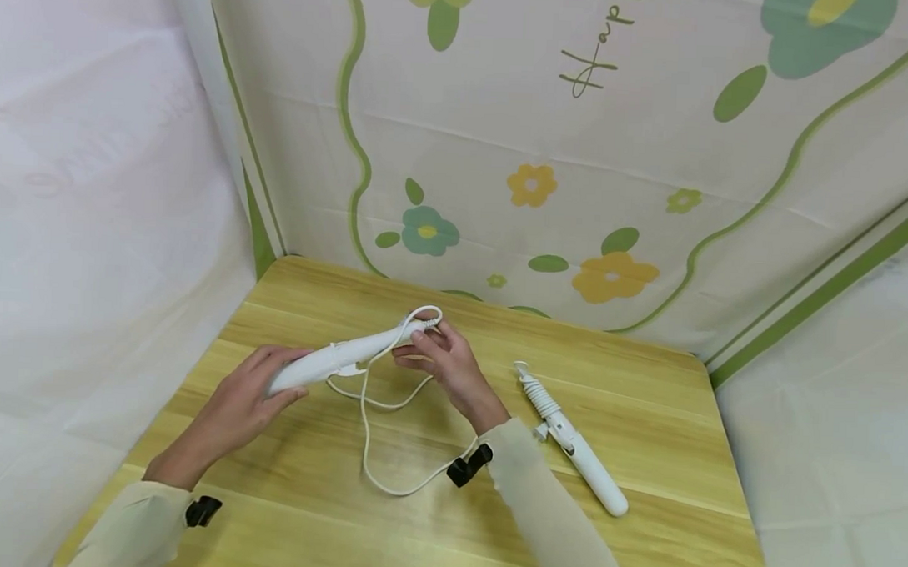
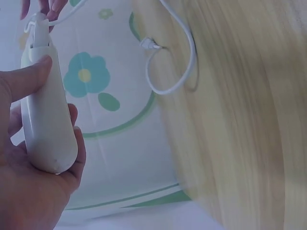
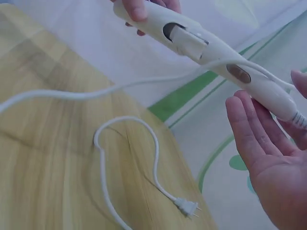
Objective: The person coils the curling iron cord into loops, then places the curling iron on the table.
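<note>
A white curling iron (image 1: pixel 339 359) is held slanted over the table between both hands. My left hand (image 1: pixel 243 401) grips its thick rounded end, thumb along the body in the left wrist view. At the narrower cord end, my right hand (image 1: pixel 451 367) has its thumb and a finger about the tip, the other fingers extended beneath in the right wrist view. A white lever (image 3: pixel 189 45) and a dark oval window (image 3: pixel 239 73) show on the body. Its white cord (image 1: pixel 366 447) loops from the tip, crosses the body and hangs to the table.
To the right lies a second white curling iron (image 1: pixel 586 467), its cord (image 1: pixel 540 395) wound round one end. The first cord's plug (image 3: pixel 187 207) rests on the wooden table (image 1: pixel 688 458). A flower-print cloth (image 1: pixel 467 134) stands behind the table, with pale cloth walls at both sides.
</note>
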The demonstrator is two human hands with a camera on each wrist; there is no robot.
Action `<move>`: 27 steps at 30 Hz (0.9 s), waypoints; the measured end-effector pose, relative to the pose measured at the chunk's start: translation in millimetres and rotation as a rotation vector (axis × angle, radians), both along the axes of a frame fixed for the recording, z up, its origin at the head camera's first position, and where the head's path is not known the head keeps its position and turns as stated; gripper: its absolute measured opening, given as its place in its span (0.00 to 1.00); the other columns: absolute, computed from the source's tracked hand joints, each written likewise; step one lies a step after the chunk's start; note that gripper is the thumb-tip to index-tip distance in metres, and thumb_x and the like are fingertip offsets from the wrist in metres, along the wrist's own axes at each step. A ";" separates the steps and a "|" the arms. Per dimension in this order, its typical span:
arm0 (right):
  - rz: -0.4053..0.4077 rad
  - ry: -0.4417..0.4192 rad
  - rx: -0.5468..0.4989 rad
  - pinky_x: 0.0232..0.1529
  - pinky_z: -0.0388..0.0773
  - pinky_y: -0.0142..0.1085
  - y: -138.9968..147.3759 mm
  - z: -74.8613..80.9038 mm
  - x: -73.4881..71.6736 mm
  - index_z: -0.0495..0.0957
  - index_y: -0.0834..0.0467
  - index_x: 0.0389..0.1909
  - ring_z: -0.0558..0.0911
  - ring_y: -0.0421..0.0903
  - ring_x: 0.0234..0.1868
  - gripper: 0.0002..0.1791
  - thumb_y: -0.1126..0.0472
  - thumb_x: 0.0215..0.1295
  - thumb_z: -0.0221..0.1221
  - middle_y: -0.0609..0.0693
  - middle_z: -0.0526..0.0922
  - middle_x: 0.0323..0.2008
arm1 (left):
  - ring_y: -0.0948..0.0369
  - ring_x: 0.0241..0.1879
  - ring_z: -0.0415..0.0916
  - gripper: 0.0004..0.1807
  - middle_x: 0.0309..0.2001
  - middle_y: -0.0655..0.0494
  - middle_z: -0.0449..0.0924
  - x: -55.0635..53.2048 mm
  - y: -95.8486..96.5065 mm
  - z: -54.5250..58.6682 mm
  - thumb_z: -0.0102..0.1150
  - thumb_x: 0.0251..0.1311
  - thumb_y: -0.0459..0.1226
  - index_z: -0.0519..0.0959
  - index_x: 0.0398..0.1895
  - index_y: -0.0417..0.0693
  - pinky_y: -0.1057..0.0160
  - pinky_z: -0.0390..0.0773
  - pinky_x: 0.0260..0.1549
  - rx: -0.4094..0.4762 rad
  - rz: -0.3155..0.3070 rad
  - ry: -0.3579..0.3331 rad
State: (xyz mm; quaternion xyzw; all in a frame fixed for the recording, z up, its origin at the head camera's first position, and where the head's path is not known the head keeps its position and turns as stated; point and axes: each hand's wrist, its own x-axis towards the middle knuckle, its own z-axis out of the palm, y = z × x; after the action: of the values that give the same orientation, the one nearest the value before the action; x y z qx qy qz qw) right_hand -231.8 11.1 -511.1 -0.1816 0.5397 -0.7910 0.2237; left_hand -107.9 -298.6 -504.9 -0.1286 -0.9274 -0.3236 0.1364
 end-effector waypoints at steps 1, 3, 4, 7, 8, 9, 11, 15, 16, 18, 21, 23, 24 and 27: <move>-0.009 -0.022 -0.015 0.58 0.88 0.46 -1.8 1.1 1.0 0.72 0.56 0.70 0.91 0.48 0.50 0.18 0.62 0.85 0.57 0.50 0.86 0.55 | 0.44 0.54 0.81 0.32 0.61 0.44 0.80 -0.2 1.1 0.6 0.77 0.65 0.33 0.78 0.72 0.47 0.34 0.82 0.48 0.000 0.005 0.009; -0.026 -0.063 -0.030 0.57 0.89 0.46 -5.9 2.4 3.1 0.71 0.57 0.71 0.91 0.48 0.48 0.19 0.64 0.84 0.57 0.49 0.86 0.55 | 0.44 0.54 0.81 0.32 0.60 0.43 0.80 -0.3 3.0 0.3 0.77 0.63 0.32 0.79 0.71 0.46 0.34 0.82 0.48 -0.001 0.015 0.027; -0.038 -0.081 -0.028 0.56 0.89 0.46 -8.3 2.8 4.3 0.71 0.58 0.71 0.91 0.48 0.47 0.20 0.65 0.83 0.57 0.49 0.86 0.54 | 0.44 0.54 0.81 0.32 0.60 0.43 0.80 -0.2 4.1 -0.6 0.78 0.63 0.31 0.79 0.71 0.46 0.33 0.82 0.48 0.000 0.021 0.032; -0.072 -0.126 -0.016 0.55 0.90 0.46 -16.9 3.6 7.8 0.69 0.56 0.73 0.91 0.47 0.44 0.25 0.69 0.80 0.59 0.49 0.85 0.51 | 0.43 0.53 0.81 0.33 0.59 0.43 0.80 1.1 7.1 -5.0 0.79 0.60 0.30 0.80 0.69 0.45 0.33 0.82 0.47 -0.005 0.043 0.052; -0.084 -0.138 -0.012 0.54 0.90 0.45 -19.8 3.9 9.1 0.68 0.55 0.73 0.91 0.46 0.43 0.26 0.70 0.79 0.60 0.48 0.85 0.50 | 0.43 0.52 0.81 0.33 0.59 0.43 0.81 1.3 8.2 -6.9 0.80 0.59 0.30 0.80 0.68 0.45 0.34 0.82 0.47 -0.005 0.050 0.059; -0.094 -0.146 -0.009 0.54 0.90 0.45 -22.5 4.0 10.0 0.67 0.55 0.74 0.91 0.46 0.42 0.28 0.71 0.78 0.60 0.48 0.85 0.48 | 0.43 0.52 0.81 0.33 0.58 0.43 0.81 1.5 9.2 -8.6 0.80 0.58 0.30 0.80 0.68 0.45 0.34 0.82 0.47 -0.004 0.056 0.067; -0.112 -0.170 -0.007 0.53 0.90 0.44 -27.1 4.5 11.9 0.64 0.54 0.74 0.90 0.45 0.41 0.29 0.71 0.78 0.60 0.48 0.84 0.46 | 0.43 0.51 0.81 0.34 0.58 0.43 0.81 2.0 10.9 -11.2 0.81 0.57 0.29 0.81 0.68 0.45 0.35 0.81 0.47 -0.004 0.068 0.086; -0.138 -0.220 0.034 0.51 0.90 0.40 -31.4 6.3 15.1 0.65 0.56 0.75 0.91 0.45 0.40 0.28 0.68 0.80 0.60 0.54 0.87 0.49 | 0.44 0.51 0.80 0.34 0.57 0.43 0.81 3.0 11.3 -12.6 0.82 0.56 0.29 0.81 0.68 0.45 0.37 0.79 0.46 -0.008 0.085 0.119; -0.143 -0.228 0.054 0.50 0.90 0.39 -31.4 6.9 15.8 0.66 0.57 0.75 0.91 0.45 0.39 0.27 0.67 0.80 0.60 0.57 0.88 0.50 | 0.44 0.51 0.80 0.34 0.57 0.43 0.81 3.2 10.9 -12.4 0.82 0.56 0.29 0.81 0.68 0.45 0.38 0.79 0.46 -0.012 0.090 0.124; -0.153 -0.227 0.111 0.48 0.90 0.38 -30.7 7.8 16.6 0.70 0.59 0.74 0.91 0.44 0.37 0.26 0.65 0.80 0.61 0.60 0.90 0.50 | 0.44 0.51 0.80 0.34 0.57 0.43 0.82 3.6 9.4 -11.4 0.82 0.56 0.29 0.82 0.67 0.45 0.39 0.78 0.45 -0.016 0.101 0.131; -0.189 -0.168 0.223 0.43 0.89 0.36 -28.0 12.6 18.1 0.75 0.64 0.69 0.90 0.41 0.34 0.23 0.63 0.79 0.62 0.58 0.93 0.43 | 0.45 0.50 0.80 0.34 0.56 0.42 0.82 4.3 5.6 -9.9 0.82 0.55 0.29 0.82 0.67 0.45 0.40 0.76 0.44 -0.017 0.123 0.144; -0.220 -0.104 0.296 0.41 0.88 0.35 -25.3 15.7 18.3 0.79 0.67 0.63 0.89 0.40 0.33 0.19 0.61 0.78 0.64 0.53 0.93 0.35 | 0.45 0.49 0.80 0.34 0.55 0.42 0.82 4.6 2.1 -9.4 0.82 0.54 0.28 0.82 0.66 0.44 0.41 0.75 0.44 -0.011 0.137 0.155; -0.237 -0.065 0.329 0.41 0.88 0.35 -23.5 17.9 18.4 0.80 0.68 0.60 0.89 0.40 0.32 0.18 0.60 0.79 0.64 0.50 0.92 0.31 | 0.44 0.49 0.80 0.34 0.55 0.42 0.82 4.9 0.2 -9.3 0.83 0.54 0.28 0.82 0.66 0.44 0.41 0.75 0.44 -0.009 0.142 0.160; -0.277 0.091 0.424 0.36 0.88 0.36 -15.9 23.8 17.4 0.83 0.67 0.54 0.87 0.41 0.29 0.16 0.57 0.81 0.63 0.48 0.87 0.27 | 0.43 0.49 0.80 0.34 0.55 0.41 0.82 5.9 -5.6 -9.5 0.83 0.53 0.28 0.83 0.66 0.43 0.41 0.75 0.44 -0.014 0.149 0.170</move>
State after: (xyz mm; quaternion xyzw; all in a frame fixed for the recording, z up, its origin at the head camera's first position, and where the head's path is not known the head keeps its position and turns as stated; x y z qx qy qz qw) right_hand -214.5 -4.7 -487.3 -0.0902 0.7228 -0.6743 0.1218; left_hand -102.0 -304.2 -514.4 -0.0874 -0.9217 -0.2942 0.2373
